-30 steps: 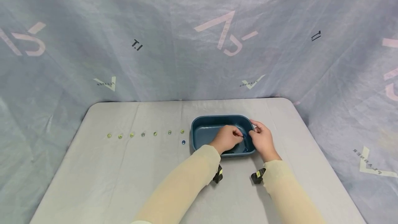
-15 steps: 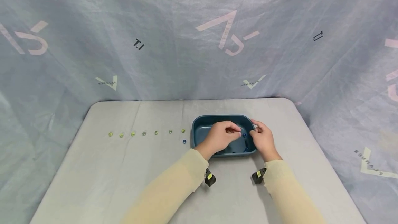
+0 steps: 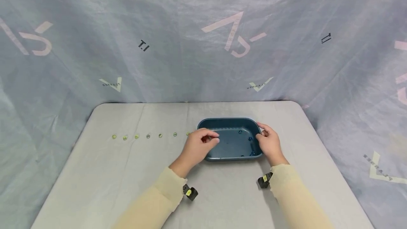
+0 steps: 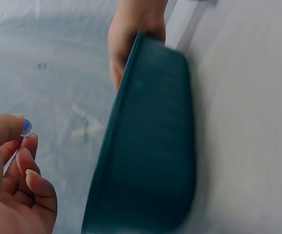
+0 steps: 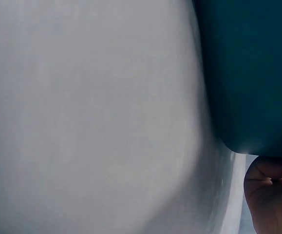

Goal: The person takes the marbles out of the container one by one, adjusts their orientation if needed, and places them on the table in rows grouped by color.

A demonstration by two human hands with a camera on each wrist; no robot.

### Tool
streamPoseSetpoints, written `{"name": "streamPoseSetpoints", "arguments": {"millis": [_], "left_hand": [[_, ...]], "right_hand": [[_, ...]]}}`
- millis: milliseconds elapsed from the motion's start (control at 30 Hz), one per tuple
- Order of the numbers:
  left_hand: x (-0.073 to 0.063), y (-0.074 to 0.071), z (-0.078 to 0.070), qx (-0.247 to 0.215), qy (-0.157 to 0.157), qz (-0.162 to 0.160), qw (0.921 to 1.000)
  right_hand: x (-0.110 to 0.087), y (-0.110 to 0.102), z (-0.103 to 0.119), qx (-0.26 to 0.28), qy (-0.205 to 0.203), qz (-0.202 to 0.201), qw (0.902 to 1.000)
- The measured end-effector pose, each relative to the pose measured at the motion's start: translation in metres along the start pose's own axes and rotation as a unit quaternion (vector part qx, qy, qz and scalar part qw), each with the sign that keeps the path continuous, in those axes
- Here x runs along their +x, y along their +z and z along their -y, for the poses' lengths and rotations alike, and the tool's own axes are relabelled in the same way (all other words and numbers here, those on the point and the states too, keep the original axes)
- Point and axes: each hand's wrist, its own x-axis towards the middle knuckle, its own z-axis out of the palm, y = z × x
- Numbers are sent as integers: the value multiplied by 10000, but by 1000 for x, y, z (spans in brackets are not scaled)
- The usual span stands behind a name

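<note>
My left hand (image 3: pixel 196 146) pinches a clear marble with a blue core (image 4: pixel 27 127) between thumb and fingertip. In the head view this hand is over the left end of a dark teal plastic bin (image 3: pixel 227 148); the left wrist view has the fingers (image 4: pixel 43 187) to the left of the bin's wall. At the bin's right end, my right hand (image 3: pixel 269 144) grips the rim. Several blue marbles (image 3: pixel 250 139) lie inside, toward the right. A row of yellow-green and clear marbles (image 3: pixel 160 135) runs across the table to the left of the bin, its right end beside my left hand.
The light cloth-covered table (image 3: pixel 95 186) has rounded far corners. A grey printed fabric curtain (image 3: pixel 178 45) hangs behind it and along both sides. Small black cameras (image 3: pixel 190 192) sit at both wrists.
My left hand has lifted out of the bin's right part and moved left with the marble, now covering the lone blue marble on the table. The right hand has stayed at the rim.
</note>
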Motion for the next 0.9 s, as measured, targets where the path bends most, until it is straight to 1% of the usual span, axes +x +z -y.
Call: {"name": "streamPoseSetpoints", "arguments": {"millis": [100, 267, 433, 567, 667, 733, 833, 900], "left_hand": [[-9, -16, 8, 35, -53, -322, 9995], [-22, -41, 27, 172, -131, -848, 9962], [-38, -66, 40, 348, -382, -1115, 9924], [-45, -82, 47, 538, -469, -1310, 9888], [-47, -91, 50, 604, -557, -1442, 9861], [-48, -94, 52, 613, -653, -1481, 9849], [-48, -95, 57, 630, -803, -1473, 9838], [-47, -94, 62, 664, -940, -1412, 9833]], "right_hand": [[-1, 0, -1, -21, 3, 19, 10000], [-1, 0, -2, -40, -34, -8, 10000], [-1, 0, -2, -36, 5, 53, 10000], [-1, 0, -2, -42, 52, 34, 10000], [-1, -1, -2, -72, 16, 11, 10000], [0, -1, -2, -70, -5, 2, 10000], [0, 0, -2, -70, -26, 12, 10000], [1, 0, -3, -47, -33, 25, 10000]]}}
